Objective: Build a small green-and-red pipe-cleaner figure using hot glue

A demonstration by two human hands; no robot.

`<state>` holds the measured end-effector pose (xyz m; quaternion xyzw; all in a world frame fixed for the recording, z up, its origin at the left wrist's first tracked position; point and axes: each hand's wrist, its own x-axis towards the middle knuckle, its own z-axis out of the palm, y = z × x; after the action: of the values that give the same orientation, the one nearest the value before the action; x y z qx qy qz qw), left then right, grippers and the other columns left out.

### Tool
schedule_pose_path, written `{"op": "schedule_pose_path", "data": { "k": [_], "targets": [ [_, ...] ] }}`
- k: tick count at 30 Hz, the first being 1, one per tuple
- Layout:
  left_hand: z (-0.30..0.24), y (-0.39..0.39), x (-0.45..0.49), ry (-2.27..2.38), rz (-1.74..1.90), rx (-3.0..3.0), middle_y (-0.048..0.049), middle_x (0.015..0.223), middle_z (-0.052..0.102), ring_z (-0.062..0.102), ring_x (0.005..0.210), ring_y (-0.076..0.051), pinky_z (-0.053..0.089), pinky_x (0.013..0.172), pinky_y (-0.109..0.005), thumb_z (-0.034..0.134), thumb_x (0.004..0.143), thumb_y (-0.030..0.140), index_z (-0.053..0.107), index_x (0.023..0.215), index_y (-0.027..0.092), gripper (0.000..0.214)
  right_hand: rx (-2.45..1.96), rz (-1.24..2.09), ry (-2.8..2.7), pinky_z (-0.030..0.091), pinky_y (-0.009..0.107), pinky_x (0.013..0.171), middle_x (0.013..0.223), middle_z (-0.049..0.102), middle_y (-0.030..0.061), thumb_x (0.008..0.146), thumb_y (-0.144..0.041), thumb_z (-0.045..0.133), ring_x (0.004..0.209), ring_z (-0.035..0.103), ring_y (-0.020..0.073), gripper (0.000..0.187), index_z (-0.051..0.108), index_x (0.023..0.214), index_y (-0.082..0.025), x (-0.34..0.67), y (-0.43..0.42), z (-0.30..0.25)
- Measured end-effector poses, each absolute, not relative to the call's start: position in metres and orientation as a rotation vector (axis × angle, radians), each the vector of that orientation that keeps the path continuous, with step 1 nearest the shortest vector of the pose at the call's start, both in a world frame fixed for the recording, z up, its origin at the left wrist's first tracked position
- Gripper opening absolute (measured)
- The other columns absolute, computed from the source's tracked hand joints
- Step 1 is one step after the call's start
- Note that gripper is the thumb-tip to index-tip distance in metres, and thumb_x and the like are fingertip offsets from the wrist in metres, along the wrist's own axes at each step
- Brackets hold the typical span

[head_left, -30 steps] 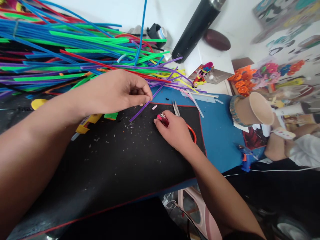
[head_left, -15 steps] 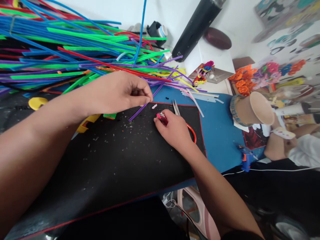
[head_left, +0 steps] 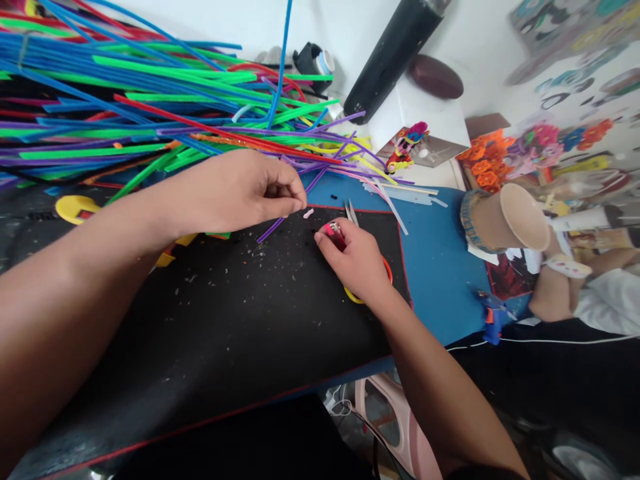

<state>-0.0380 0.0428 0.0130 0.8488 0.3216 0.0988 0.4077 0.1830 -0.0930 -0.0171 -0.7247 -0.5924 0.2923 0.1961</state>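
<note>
My left hand (head_left: 263,190) is raised over the black mat (head_left: 240,333), thumb and fingertips pinched together. Whatever sits in that pinch is too small to make out. To its right, my right hand (head_left: 357,257) is closed around a red lighter (head_left: 335,233) with a metal top. A small pale pink piece (head_left: 309,213) lies on the mat between the two hands. Scissors (head_left: 352,212) with orange and yellow handles lie partly hidden under my right hand. A purple pipe cleaner (head_left: 271,230) pokes out below my left fingertips.
A heap of coloured pipe cleaners (head_left: 150,87) covers the back left. Behind stand a black cylinder (head_left: 395,57) and a white box (head_left: 425,113). At right are a paper cup (head_left: 520,217), a blue glue gun (head_left: 493,319) and another person's arm (head_left: 550,293).
My right hand with the lighter has shifted slightly right and away from my left hand, uncovering the scissors' yellow handle. My left hand has dipped a little and keeps its pinch.
</note>
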Motion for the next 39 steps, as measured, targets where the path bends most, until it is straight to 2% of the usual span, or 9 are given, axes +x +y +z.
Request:
{"op": "schedule_pose_path", "data": {
  "k": [9,18,22,28,31,34,39],
  "targets": [
    [0.01,0.043,-0.037,0.797,0.225,2.165,-0.0026,0.09,0.081,0.062,0.07,-0.017,0.042,0.067,-0.031,0.061,0.095,0.041,0.085,0.106,0.022,0.032,-2.093,0.709,-1.71,0.042,0.035,0.076,0.095,0.079,0.0063,0.103,-0.038,0.063,0.08,0.068,0.024,0.018,0.073,0.108,-0.024,0.192,-0.092,-0.015],
    [0.011,0.042,-0.036,0.782,0.255,2.161,-0.003,0.089,0.08,0.062,0.07,-0.017,0.043,0.067,-0.031,0.06,0.095,0.041,0.085,0.104,0.022,0.032,-2.2,0.566,-1.933,0.036,0.035,0.072,0.097,0.082,0.0101,0.106,-0.034,0.062,0.081,0.07,0.0276,0.022,0.075,0.121,-0.021,0.182,-0.082,-0.02],
    [0.009,0.043,-0.034,0.779,0.265,2.142,-0.0028,0.092,0.08,0.065,0.075,-0.019,0.045,0.071,-0.032,0.064,0.094,0.038,0.085,0.1,0.024,0.026,-2.216,0.547,-1.962,0.035,0.035,0.071,0.095,0.081,0.0104,0.107,-0.034,0.061,0.08,0.07,0.0276,0.023,0.075,0.12,-0.021,0.18,-0.081,-0.022],
    [0.002,0.045,-0.034,0.762,0.289,2.078,0.0012,0.088,0.08,0.067,0.074,-0.019,0.045,0.069,-0.031,0.073,0.092,0.042,0.084,0.094,0.03,0.017,-2.176,0.575,-1.914,0.039,0.035,0.073,0.093,0.081,0.0099,0.104,-0.034,0.063,0.081,0.07,0.0274,0.022,0.076,0.117,-0.021,0.181,-0.081,-0.025],
    [0.002,0.045,-0.035,0.754,0.291,2.093,0.0014,0.087,0.08,0.067,0.073,-0.019,0.045,0.069,-0.03,0.069,0.093,0.041,0.085,0.098,0.03,0.02,-2.068,0.709,-1.677,0.042,0.033,0.073,0.089,0.077,0.005,0.101,-0.034,0.066,0.078,0.066,0.0226,0.015,0.075,0.105,-0.023,0.182,-0.083,-0.024],
    [0.006,0.043,-0.035,0.727,0.298,2.094,0.0011,0.089,0.081,0.068,0.074,-0.018,0.047,0.071,-0.028,0.066,0.094,0.039,0.085,0.102,0.028,0.024,-1.914,0.907,-1.429,0.041,0.03,0.067,0.078,0.067,-0.0008,0.098,-0.037,0.068,0.069,0.057,0.0169,0.015,0.072,0.094,-0.023,0.18,-0.085,-0.018],
    [0.014,0.039,-0.035,0.681,0.38,2.013,0.0019,0.09,0.082,0.07,0.075,-0.017,0.05,0.07,-0.026,0.067,0.095,0.042,0.084,0.1,0.028,0.023,-1.606,1.137,-1.094,0.032,0.028,0.055,0.064,0.047,-0.0083,0.095,-0.05,0.078,0.054,0.039,0.0113,0.027,0.069,0.096,-0.024,0.169,-0.082,-0.013]
  ]
}}
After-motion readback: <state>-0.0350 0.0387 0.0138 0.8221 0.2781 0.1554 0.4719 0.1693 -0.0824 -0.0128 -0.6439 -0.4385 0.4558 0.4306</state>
